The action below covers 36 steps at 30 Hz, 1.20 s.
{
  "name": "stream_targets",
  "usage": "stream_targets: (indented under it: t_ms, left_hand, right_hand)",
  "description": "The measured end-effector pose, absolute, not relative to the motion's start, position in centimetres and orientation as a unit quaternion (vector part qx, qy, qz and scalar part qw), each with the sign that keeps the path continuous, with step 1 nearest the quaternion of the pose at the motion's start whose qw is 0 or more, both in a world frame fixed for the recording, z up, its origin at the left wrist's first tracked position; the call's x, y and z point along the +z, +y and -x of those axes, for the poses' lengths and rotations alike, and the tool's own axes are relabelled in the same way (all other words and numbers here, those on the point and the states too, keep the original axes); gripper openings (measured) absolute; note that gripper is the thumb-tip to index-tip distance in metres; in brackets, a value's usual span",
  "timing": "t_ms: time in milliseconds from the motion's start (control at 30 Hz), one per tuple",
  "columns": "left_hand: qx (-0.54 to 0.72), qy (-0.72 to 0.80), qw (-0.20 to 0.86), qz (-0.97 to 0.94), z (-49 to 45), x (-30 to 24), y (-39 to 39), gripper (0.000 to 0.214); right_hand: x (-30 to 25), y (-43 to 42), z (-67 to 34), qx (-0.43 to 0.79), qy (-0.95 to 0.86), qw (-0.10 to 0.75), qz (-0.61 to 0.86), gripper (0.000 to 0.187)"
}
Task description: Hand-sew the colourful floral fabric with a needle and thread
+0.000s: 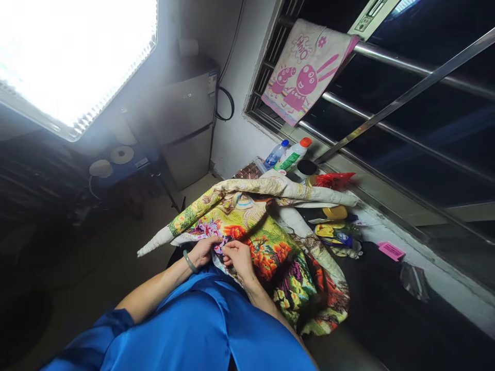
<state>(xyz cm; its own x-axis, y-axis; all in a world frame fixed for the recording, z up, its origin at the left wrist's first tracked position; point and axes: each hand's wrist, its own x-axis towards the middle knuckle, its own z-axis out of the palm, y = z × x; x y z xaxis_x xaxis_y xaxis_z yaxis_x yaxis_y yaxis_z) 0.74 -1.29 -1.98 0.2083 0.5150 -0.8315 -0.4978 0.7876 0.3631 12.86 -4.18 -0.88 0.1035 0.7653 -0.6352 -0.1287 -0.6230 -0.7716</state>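
Observation:
A large flowered cloth in green, yellow, red and purple lies bunched over the dark table in front of me. My left hand, with a green bangle on the wrist, pinches the cloth's near edge. My right hand is closed on the same edge just to the right, fingertips almost touching the left hand's. Both hands sit above my blue garment. What the fingertips pinch besides cloth is too small to make out.
Two plastic bottles stand at the back by the window bars. A pink cartoon towel hangs on a bar. Small items, a red bag and a pink object lie along the sill. A grey fridge stands at left.

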Motion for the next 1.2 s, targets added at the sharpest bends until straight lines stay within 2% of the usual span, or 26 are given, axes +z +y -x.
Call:
stream_targets:
  t_ms: [533,867,967,1100,1200]
  left_hand:
    - [0.343,0.537,0.771,0.013,-1.0,-1.2,-1.3,0.025]
    - [0.339,0.546,0.766,-0.018,-0.9,-1.4,-1.4,0.026]
    - [0.346,0.533,0.772,-0.017,-0.9,-1.2,-1.5,0.025]
    - [0.37,0.509,0.777,-0.026,-0.8,-1.2,-1.6,0.028]
    - [0.38,0.507,0.773,-0.04,-0.7,-1.4,-1.6,0.031]
  right_hand:
    - [-1.5,-4.6,-12.8,0.5,-0.389,0.383,0.672,0.021]
    - [-1.5,-3.5,-13.1,0.565,-0.293,0.4,0.659,0.035]
    - [-0.3,-2.5,-14.3,0.526,-0.327,0.403,0.673,0.036]
    - [1.1,-1.0,-15.1,0.42,-0.497,0.333,0.682,0.017]
    - [1.5,-0.1,-14.3,0.459,-0.539,0.284,0.647,0.011]
